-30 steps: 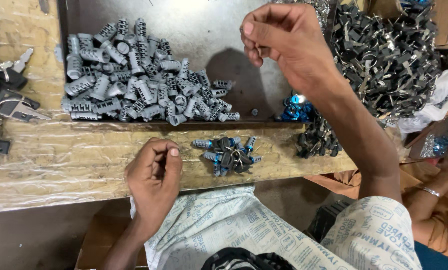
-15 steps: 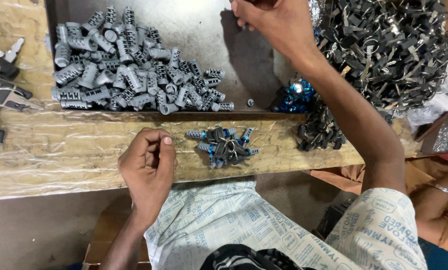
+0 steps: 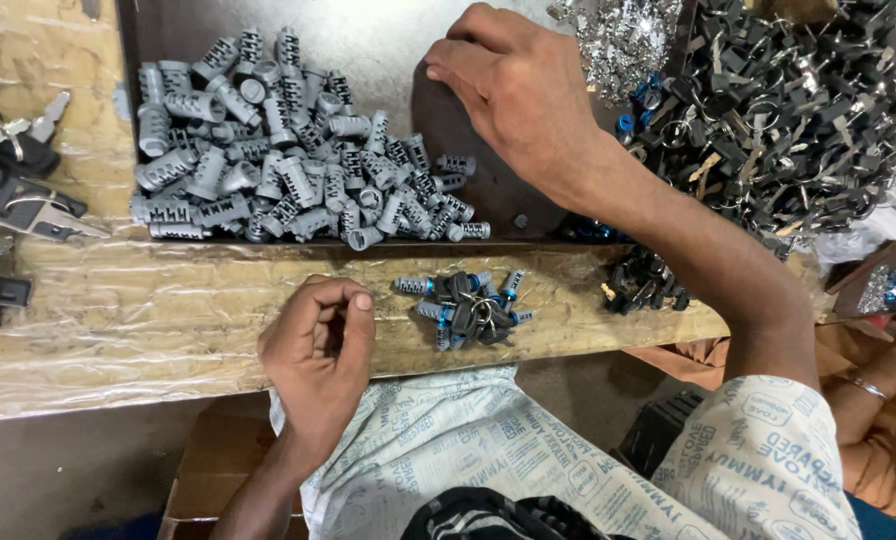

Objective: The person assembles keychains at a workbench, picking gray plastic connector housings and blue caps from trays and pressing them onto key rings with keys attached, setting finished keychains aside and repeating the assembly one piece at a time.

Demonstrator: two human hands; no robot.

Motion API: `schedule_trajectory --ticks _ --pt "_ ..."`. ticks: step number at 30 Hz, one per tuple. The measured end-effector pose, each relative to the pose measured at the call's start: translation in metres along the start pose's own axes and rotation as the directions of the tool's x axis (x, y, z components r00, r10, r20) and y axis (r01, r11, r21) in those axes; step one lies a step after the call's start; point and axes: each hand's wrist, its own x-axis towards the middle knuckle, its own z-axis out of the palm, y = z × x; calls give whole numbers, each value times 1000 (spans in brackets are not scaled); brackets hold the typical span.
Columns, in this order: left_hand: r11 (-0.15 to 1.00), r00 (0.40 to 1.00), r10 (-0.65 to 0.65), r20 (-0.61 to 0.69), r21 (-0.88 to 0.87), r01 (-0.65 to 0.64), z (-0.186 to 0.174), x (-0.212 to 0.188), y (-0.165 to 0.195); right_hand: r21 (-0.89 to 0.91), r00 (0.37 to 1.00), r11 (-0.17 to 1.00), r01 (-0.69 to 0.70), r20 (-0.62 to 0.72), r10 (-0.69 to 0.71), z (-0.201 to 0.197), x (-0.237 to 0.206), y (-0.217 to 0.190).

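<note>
My right hand (image 3: pixel 513 95) reaches, fingers loosely curled and holding nothing I can see, over bare tray (image 3: pixel 388 45) beside the grey cylinders (image 3: pixel 288 150); my left hand (image 3: pixel 318 345) rests half-closed, empty, near the surface (image 3: pixel 148 320) edge.

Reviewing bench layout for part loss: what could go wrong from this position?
1. The small bundle of cylinders with keys lies near the bench's front edge; a nudge from the left hand might drop it.
2. The right hand reaches over the grey cylinder pile; its forearm could sweep loose ones off the tray.
3. The key heap sits close by, so parts may mix.
</note>
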Motion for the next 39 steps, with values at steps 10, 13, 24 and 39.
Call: schedule_trajectory --ticks 10,13,24,39 --pt "935 973 -149 175 -295 196 4 3 20 716 851 461 -525 428 305 -63 -31 -62" --pt "872 937 -118 329 -417 256 21 -1 32 868 810 -67 -493 485 328 -78 -83 -111" --pt "966 952 -8 305 -243 86 56 -21 43 863 667 -403 -306 496 557 -45 -146 -156" --pt "979 968 -48 246 -182 95 52 -22 41 866 644 -295 -403 498 581 -46 -137 -158"
